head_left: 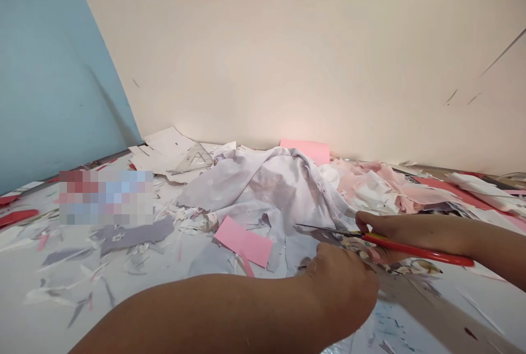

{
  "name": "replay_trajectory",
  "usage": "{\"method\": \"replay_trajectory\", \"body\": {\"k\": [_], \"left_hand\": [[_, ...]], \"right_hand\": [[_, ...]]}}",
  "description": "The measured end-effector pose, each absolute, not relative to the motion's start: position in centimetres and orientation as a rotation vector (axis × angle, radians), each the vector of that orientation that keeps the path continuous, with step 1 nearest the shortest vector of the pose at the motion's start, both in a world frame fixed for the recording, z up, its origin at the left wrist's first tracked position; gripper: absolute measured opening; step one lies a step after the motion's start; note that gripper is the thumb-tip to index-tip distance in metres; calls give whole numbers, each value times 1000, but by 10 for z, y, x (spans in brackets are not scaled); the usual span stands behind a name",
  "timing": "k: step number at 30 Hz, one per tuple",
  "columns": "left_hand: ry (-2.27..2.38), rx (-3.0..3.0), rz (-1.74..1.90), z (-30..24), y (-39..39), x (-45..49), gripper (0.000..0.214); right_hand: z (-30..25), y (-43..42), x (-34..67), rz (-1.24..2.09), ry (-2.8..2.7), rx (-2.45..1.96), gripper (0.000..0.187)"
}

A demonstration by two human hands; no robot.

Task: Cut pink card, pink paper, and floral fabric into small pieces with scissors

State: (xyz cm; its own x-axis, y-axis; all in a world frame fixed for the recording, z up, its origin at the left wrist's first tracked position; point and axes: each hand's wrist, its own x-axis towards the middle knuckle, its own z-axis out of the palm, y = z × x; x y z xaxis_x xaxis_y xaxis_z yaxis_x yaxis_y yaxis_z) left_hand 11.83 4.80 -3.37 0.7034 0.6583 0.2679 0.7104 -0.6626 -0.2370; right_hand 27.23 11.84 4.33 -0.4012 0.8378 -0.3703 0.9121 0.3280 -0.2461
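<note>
In the head view, the right hand [406,229] is closed around a pair of scissors [427,255], its red handles trailing along the wrist and its points aimed across toward the left. The left hand [343,283] is curled just below the blades; its fingertips are hidden, so I cannot tell whether it pinches anything. The pale cloth [263,184] lies rumpled on the bench [24,272], beyond the left hand, with the blade tips over its near edge.

To handle it well, the left knuckles should keep clear of the points, and the blades should stay together while the fingers arrange the cloth. Flattening the folds first would help any cut run straight. The pink card [244,241] on the near side and the loose scraps [137,233] could snag, so sliding them aside seems wise.
</note>
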Motion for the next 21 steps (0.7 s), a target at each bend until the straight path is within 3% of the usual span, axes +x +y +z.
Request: {"method": "replay_trajectory", "body": {"k": [3, 10, 17, 21], "left_hand": [[-1071, -2575, -251, -32, 48, 118, 18], [-1077, -2573, -248, -32, 48, 119, 13], [-1087, -2572, -247, -31, 48, 119, 11], [-1088, -2553, -257, -33, 48, 119, 13]], "right_hand": [[56, 124, 270, -863, 2295, 1437, 22], [64, 123, 260, -764, 2266, 1512, 15], [56, 129, 259, -767, 2362, 1423, 34], [52, 135, 255, -826, 2417, 1403, 36]]}}
